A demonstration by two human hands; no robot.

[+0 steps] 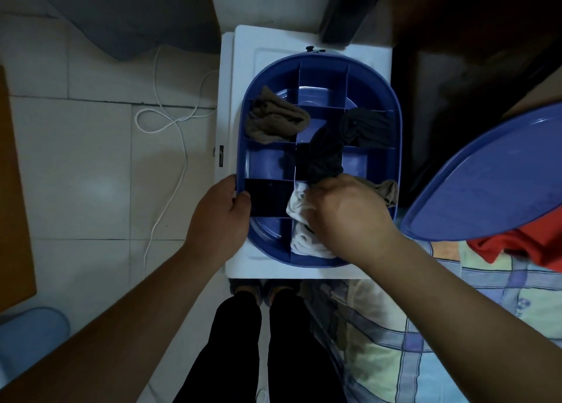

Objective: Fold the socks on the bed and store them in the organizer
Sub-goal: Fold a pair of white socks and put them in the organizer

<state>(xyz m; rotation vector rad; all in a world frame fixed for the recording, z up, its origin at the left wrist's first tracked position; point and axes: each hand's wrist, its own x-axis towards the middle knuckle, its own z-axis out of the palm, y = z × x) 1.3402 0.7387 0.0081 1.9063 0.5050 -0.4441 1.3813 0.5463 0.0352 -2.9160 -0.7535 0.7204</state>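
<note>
A blue oval organizer (395,104) with dividers sits on a white box (231,98). My left hand (219,217) grips its left rim. My right hand (349,217) is closed on a dark sock (325,156) that lies across the middle compartments. Under that hand, white socks (299,214) fill the near compartments. A brown sock bundle (273,119) sits in the left compartment and a dark grey bundle (365,126) in the right one. Another brown sock (387,189) shows by the right rim.
The organizer's blue lid (486,177) leans at the right over a red garment (517,247) on the checked bed sheet (425,326). A white cable (170,119) loops on the tiled floor at left. My legs and feet stand below the box.
</note>
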